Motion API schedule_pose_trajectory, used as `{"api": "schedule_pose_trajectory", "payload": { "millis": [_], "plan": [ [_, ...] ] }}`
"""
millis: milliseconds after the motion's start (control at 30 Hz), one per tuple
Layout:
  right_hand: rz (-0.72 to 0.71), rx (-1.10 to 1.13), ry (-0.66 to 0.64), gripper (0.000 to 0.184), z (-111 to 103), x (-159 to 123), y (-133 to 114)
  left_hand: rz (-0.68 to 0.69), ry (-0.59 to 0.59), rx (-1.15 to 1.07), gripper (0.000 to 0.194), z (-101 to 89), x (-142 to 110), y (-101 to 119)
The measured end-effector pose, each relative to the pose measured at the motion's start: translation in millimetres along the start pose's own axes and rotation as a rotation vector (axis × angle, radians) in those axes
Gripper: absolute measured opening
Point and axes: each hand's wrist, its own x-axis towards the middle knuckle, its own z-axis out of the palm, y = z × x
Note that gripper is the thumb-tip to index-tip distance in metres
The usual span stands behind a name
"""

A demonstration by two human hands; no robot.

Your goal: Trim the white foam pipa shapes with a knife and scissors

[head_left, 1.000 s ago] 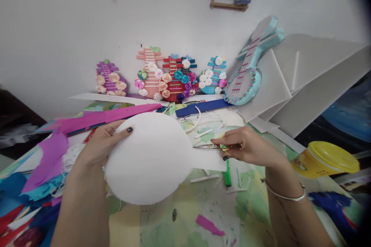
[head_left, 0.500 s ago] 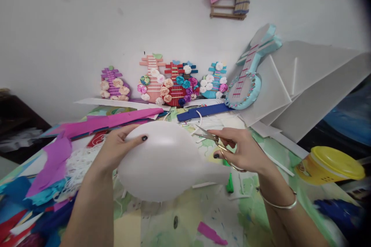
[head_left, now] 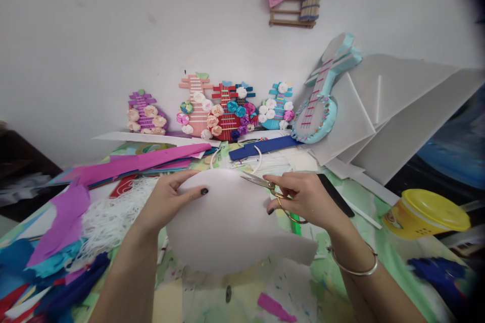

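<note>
My left hand (head_left: 170,199) grips the left edge of a round white foam sheet (head_left: 231,227), thumb on top, holding it above the table. My right hand (head_left: 303,199) is closed on gold-handled scissors (head_left: 265,185), fingers through the loops. The blades point left and lie over the sheet's upper right edge. A straight tab of the sheet sticks out at its lower right.
Paper guitar crafts with flowers (head_left: 223,111) line the wall. A large light-blue guitar (head_left: 322,96) leans on white foam boards (head_left: 397,111). Pink and purple paper (head_left: 144,159), white shreds (head_left: 109,212), a blue strip (head_left: 265,145), a green marker and a yellow-lidded jar (head_left: 426,214) lie around.
The sheet has been turned and lowered, its tab now at lower right. My right hand with the scissors moved left from the tab up onto the sheet's upper edge.
</note>
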Motion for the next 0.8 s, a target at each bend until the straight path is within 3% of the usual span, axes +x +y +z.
{"api": "schedule_pose_trajectory", "payload": {
  "millis": [400, 633, 800],
  "plan": [
    [-0.031, -0.143, 0.044, 0.055, -1.4, -1.8, -4.5, -0.003, -0.009, -0.036, 0.042, 2.6, -1.5, 3.6],
    [-0.051, -0.062, 0.073, 0.049, 0.3, -2.0, -1.3, -0.011, -0.007, -0.034, 0.041, 2.5, -2.6, 3.7],
    [0.037, 0.03, 0.078, 0.045, -1.8, -0.8, -4.4, -0.006, 0.0, -0.047, 0.045, 3.6, -0.6, 1.5]
  ]
}}
